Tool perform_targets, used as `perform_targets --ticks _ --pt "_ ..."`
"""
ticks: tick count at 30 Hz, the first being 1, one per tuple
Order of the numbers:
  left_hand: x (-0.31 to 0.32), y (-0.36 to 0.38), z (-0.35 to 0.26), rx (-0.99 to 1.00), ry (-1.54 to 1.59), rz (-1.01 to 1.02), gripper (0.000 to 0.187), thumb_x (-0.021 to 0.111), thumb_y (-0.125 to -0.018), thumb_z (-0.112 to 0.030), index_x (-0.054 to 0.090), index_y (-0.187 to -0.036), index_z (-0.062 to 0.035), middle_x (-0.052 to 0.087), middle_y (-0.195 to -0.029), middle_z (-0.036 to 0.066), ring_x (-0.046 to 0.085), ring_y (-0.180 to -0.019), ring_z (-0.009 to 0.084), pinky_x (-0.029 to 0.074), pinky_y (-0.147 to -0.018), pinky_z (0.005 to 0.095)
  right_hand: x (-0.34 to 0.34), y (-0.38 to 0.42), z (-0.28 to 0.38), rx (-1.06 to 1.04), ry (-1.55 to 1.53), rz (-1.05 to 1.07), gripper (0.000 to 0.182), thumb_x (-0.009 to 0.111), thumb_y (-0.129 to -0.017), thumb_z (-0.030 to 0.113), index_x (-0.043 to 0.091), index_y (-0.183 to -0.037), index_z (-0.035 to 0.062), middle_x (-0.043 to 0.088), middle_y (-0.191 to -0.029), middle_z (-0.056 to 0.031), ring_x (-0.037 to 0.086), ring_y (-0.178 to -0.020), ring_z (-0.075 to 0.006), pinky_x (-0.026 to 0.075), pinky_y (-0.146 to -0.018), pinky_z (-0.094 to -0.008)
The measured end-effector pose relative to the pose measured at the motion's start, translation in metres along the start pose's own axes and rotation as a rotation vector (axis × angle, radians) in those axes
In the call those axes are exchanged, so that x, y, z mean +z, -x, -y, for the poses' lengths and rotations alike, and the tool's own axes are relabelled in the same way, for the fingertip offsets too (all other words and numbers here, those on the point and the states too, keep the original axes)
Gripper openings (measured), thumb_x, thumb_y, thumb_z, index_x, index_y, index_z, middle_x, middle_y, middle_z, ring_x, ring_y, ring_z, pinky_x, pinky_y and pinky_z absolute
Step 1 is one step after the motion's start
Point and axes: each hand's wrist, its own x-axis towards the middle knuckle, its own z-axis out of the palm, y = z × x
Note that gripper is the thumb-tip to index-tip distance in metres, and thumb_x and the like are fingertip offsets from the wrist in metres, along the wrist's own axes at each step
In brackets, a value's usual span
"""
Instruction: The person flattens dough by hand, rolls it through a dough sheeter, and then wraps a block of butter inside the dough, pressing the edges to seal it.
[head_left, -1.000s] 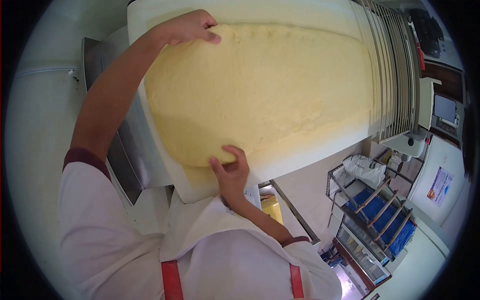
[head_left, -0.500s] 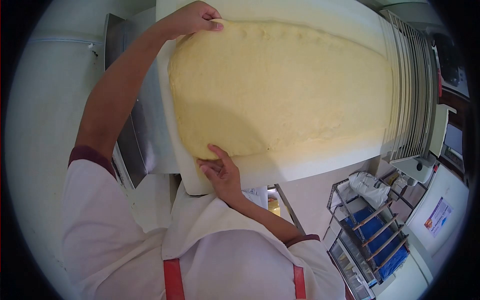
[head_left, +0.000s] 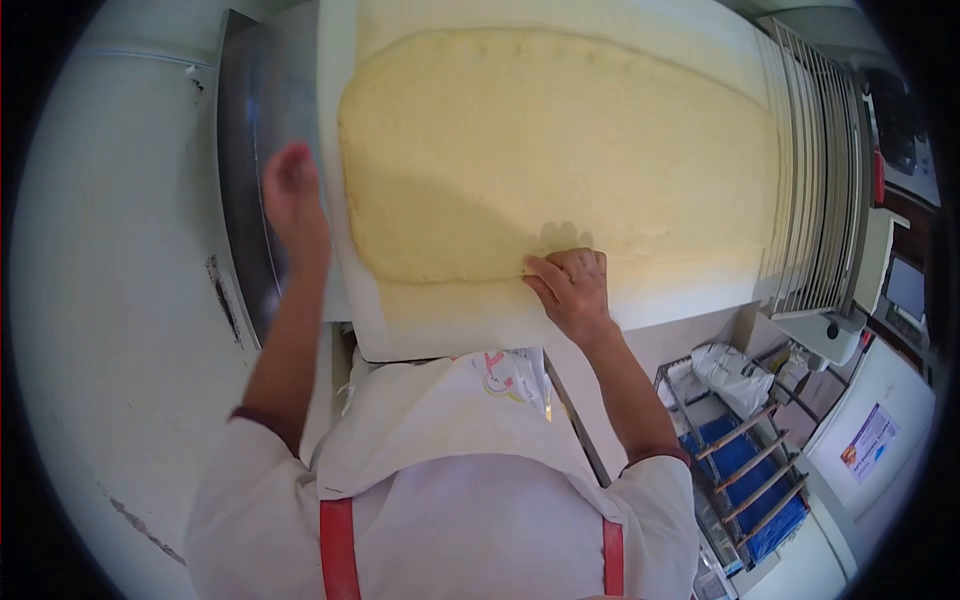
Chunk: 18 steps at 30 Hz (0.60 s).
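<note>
A large sheet of pale yellow dough (head_left: pixel 570 150) lies flat on a white board (head_left: pixel 450 320), its near left corner rounded. My right hand (head_left: pixel 575 292) is at the dough's near edge, thumb and fingertips pinched together; a small dark speck shows by the fingertips, but what they hold is too small to name. My left hand (head_left: pixel 295 195) hangs in the air left of the board, away from the dough and blurred by motion, so its fingers are unclear.
Metal sheeting (head_left: pixel 250 150) runs along the board's left side. Wire racks (head_left: pixel 825 170) stand at the right end. Lower right is a metal rack with a blue sheet (head_left: pixel 745 480) and wooden bars, beside a white plastic bag (head_left: pixel 733 378). A wall is at far left.
My left hand has let go of the dough's far left corner and moved down and left. My right hand has left the near left corner and moved right along the near edge.
</note>
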Motion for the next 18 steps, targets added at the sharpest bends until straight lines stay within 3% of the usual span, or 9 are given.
perform_targets --ticks 4,7,11,14,17,18 --pt "0.011 0.082 -0.025 -0.170 0.295 -0.034 0.040 0.048 -0.095 -0.001 0.038 -0.133 0.0019 0.044 -0.137 0.014 0.041 -0.131 0.0240 0.030 -0.113 0.0359 0.006 -0.009 -0.007 -0.119 -0.022 0.018 0.031 0.081 -0.070 0.020 0.070 -0.098 0.0154 0.056 -0.079 0.0021 0.051 -0.075 -0.0173 0.035 -0.069 -0.0351" --pt "0.031 0.093 -0.026 -0.130 0.295 -0.042 0.046 0.045 -0.091 0.005 0.035 -0.136 0.0023 0.039 -0.141 0.016 0.036 -0.135 0.0251 0.026 -0.115 0.0368 0.010 -0.012 -0.001 -0.143 0.022 0.020 0.029 0.081 -0.070 0.021 0.071 -0.096 0.0147 0.055 -0.076 0.0029 0.050 -0.073 -0.0165 0.034 -0.067 -0.0346" --pt "0.038 0.090 -0.031 -0.203 0.391 -0.081 0.051 0.045 -0.088 0.008 0.034 -0.137 0.0024 0.038 -0.142 0.018 0.035 -0.136 0.0254 0.025 -0.116 0.0369 0.017 -0.009 -0.006 -0.232 0.059 0.026 0.027 0.080 -0.071 0.021 0.071 -0.096 0.0150 0.054 -0.073 0.0039 0.050 -0.072 -0.0163 0.034 -0.067 -0.0342" --pt "0.032 0.085 -0.031 -0.241 0.420 -0.055 0.050 0.049 -0.089 0.006 0.034 -0.137 0.0019 0.040 -0.140 0.017 0.037 -0.134 0.0251 0.026 -0.115 0.0364 0.007 -0.015 0.005 -0.153 0.044 0.066 0.026 0.079 -0.071 0.019 0.071 -0.096 0.0142 0.054 -0.073 0.0036 0.050 -0.071 -0.0167 0.034 -0.067 -0.0344" --pt "0.019 0.071 -0.033 -0.322 0.349 -0.029 0.048 0.052 -0.088 0.004 0.038 -0.134 0.0019 0.046 -0.135 0.016 0.042 -0.130 0.0238 0.030 -0.113 0.0354 0.003 -0.027 0.031 -0.058 0.053 -0.028 0.027 0.079 -0.071 0.017 0.071 -0.096 0.0139 0.056 -0.075 0.0034 0.050 -0.070 -0.0173 0.034 -0.066 -0.0345" --pt "0.015 0.059 -0.035 -0.356 0.298 -0.017 0.046 0.054 -0.089 0.003 0.040 -0.133 0.0018 0.048 -0.133 0.015 0.045 -0.128 0.0230 0.032 -0.111 0.0349 0.010 -0.029 0.033 -0.111 0.054 0.040 0.027 0.079 -0.071 0.019 0.071 -0.096 0.0136 0.056 -0.075 0.0023 0.050 -0.070 -0.0179 0.034 -0.066 -0.0346"
